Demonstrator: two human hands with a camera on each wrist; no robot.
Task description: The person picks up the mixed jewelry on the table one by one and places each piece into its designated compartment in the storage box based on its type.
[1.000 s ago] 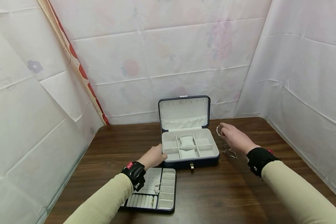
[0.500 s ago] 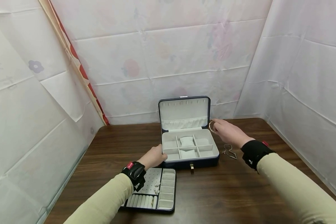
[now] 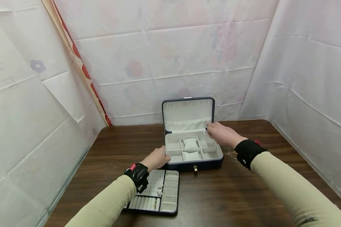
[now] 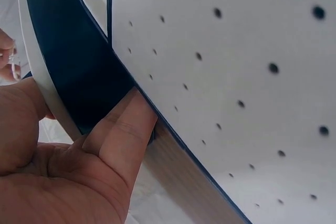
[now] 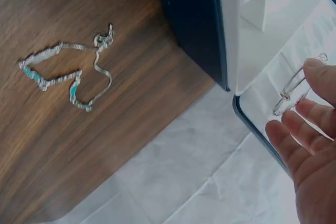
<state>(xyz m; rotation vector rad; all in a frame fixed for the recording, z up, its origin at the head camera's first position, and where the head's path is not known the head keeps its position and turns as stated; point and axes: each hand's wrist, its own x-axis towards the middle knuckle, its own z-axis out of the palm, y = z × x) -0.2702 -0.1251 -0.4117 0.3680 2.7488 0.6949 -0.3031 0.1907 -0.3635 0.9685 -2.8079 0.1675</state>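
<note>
A dark blue jewelry box (image 3: 182,167) stands with its lid up, its pale inside split into several compartments. My left hand (image 3: 155,157) grips the box's left side near the front corner; the left wrist view shows the thumb at the pale rim and the fingers along the blue wall. My right hand (image 3: 222,134) pinches a thin bangle (image 5: 286,96) between thumb and fingers, above the back right compartment near the lid hinge. On the table right of the box lies a silver chain bracelet (image 5: 41,56) with turquoise parts, partly hidden by the right wrist in the head view.
In front of the box, partly under my left forearm, lies a jewelry tray (image 3: 178,192) with earrings, ring rolls and a ring. Two small white cushions (image 3: 190,142) sit in the box's middle compartments. White cloth walls (image 3: 187,63) stand behind and beside the brown table (image 3: 216,195).
My right hand has moved left with the bangle, from beside the box to over its back right compartment. My left hand has stayed on the box's side.
</note>
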